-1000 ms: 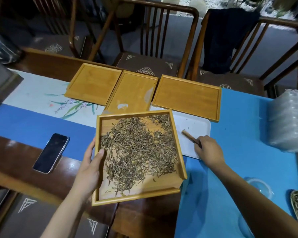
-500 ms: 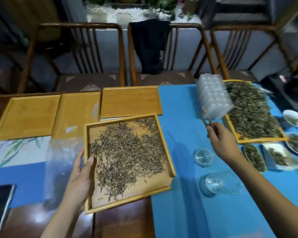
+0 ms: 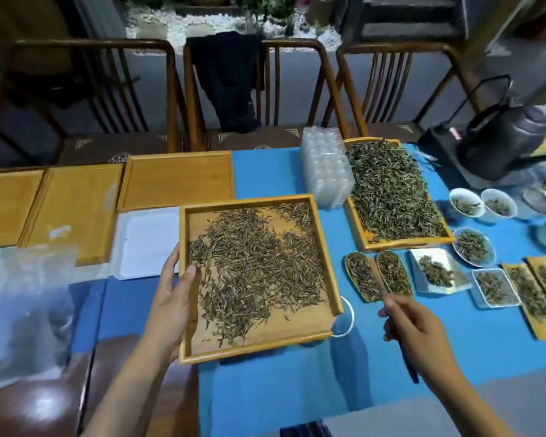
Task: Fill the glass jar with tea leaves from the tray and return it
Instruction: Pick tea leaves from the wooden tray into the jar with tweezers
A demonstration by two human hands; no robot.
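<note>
Fingers (image 3: pixel 183 279) of left hand (image 3: pixel 171 305) clamping the nine o'clock rim of the wooden tray (image 3: pixel 322 247), thumb lying on the tea leaves (image 3: pixel 256 263). Fingers of right hand (image 3: pixel 420 329) curling round a thin stick (image 3: pixel 375 279) at three o'clock. Glass jar (image 3: pixel 344 316) peeking out on the counter (image 3: pixel 281 389), partly hidden beneath the tray's four o'clock corner.

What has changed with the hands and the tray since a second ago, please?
The right hand, gripping a thin stick, left the white tray, swung right and came back toward the person beside the tray. The glass jar now sits partly hidden behind the tray's corner. The left hand holds the tray's left edge as before; the leaves look unchanged.
</note>
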